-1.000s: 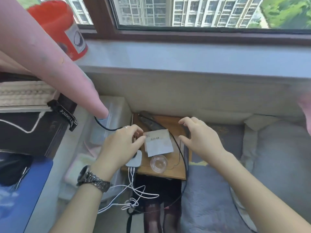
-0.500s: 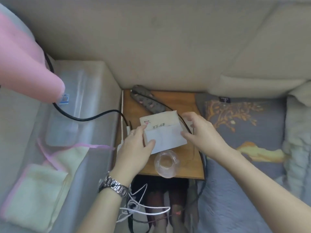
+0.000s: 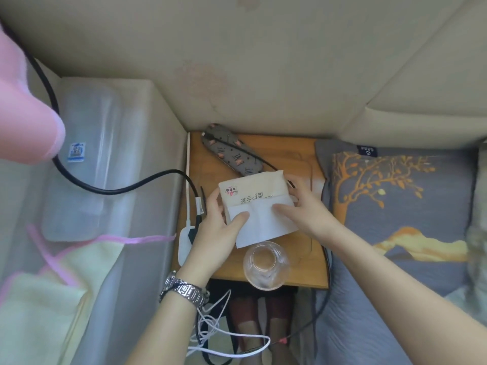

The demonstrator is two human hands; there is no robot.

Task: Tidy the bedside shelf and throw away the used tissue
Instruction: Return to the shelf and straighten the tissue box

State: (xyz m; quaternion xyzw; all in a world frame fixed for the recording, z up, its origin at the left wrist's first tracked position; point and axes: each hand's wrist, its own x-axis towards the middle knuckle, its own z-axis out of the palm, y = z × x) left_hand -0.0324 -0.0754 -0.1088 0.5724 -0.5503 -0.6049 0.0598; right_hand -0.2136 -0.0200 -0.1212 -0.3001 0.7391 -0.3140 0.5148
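- While both hands hold the tissue pack [image 3: 254, 200] over the bedside shelf [image 3: 307, 272], the head view shows the left hand [image 3: 218, 230] pinching its left edge, thumb on the white tissue [image 3: 266, 223] that sticks out of the pack, and the right hand [image 3: 303, 209] gripping the right edge, thumb on the same sheet.
- To do this step well, I judge it wise to keep one hand steady on the wrapper and draw or tuck the loose sheet slowly, keeping clear of the glass [image 3: 264, 264] that stands just beside it at the shelf's front edge.
- The pack is a soft, cream plastic wrapper with printed characters; the tissue is thin, matte and creased.
- The shelf is smooth orange-brown wood; a patterned fabric-look pouch [image 3: 232, 151] lies at its back, and the glass is clear and round.
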